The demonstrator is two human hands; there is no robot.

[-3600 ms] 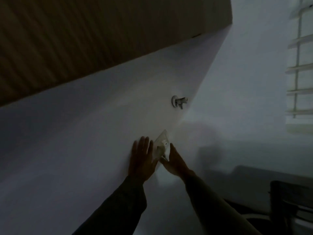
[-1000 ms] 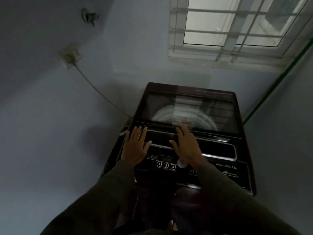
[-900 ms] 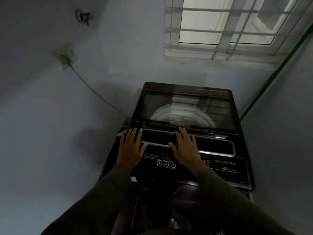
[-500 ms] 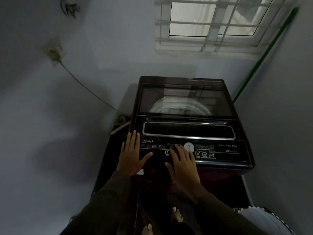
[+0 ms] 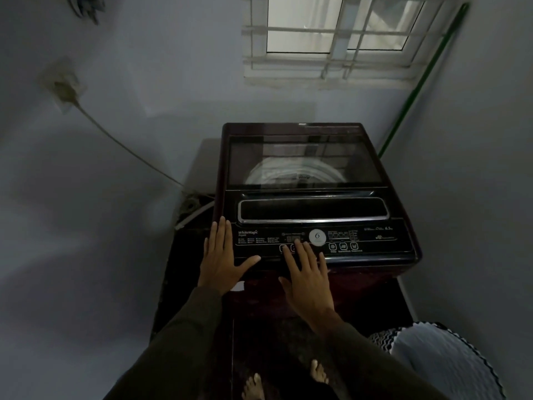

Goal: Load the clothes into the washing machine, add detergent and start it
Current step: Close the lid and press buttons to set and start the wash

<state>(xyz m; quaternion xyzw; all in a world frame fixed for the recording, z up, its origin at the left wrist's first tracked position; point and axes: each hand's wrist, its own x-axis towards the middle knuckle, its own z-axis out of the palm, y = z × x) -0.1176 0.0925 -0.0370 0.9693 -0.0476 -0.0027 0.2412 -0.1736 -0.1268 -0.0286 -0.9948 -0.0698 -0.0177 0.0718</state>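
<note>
A dark top-loading washing machine (image 5: pixel 372 157) stands in front of me with its glass lid (image 5: pixel 302 160) down; the drum shows through it. Its control panel (image 5: pixel 372 241) runs along the near edge, with a round white dial (image 5: pixel 317 237) in the middle. My left hand (image 5: pixel 222 258) lies flat and spread on the panel's left corner, empty. My right hand (image 5: pixel 305 272) is spread too, its fingertips on the small buttons just left of the dial. No clothes or detergent are in sight.
A wall socket (image 5: pixel 62 85) with a plug sits up on the left wall, its cable (image 5: pixel 129 151) running down behind the machine. A barred window (image 5: pixel 331 39) is above. A green pipe (image 5: pixel 418 82) slants on the right. A white ribbed basket (image 5: pixel 444 359) stands at bottom right. My bare feet show below.
Both hands came off the wall socket to the machine, rested on the lid handle, then slid back toward me onto the control panel. The view tilted down.
</note>
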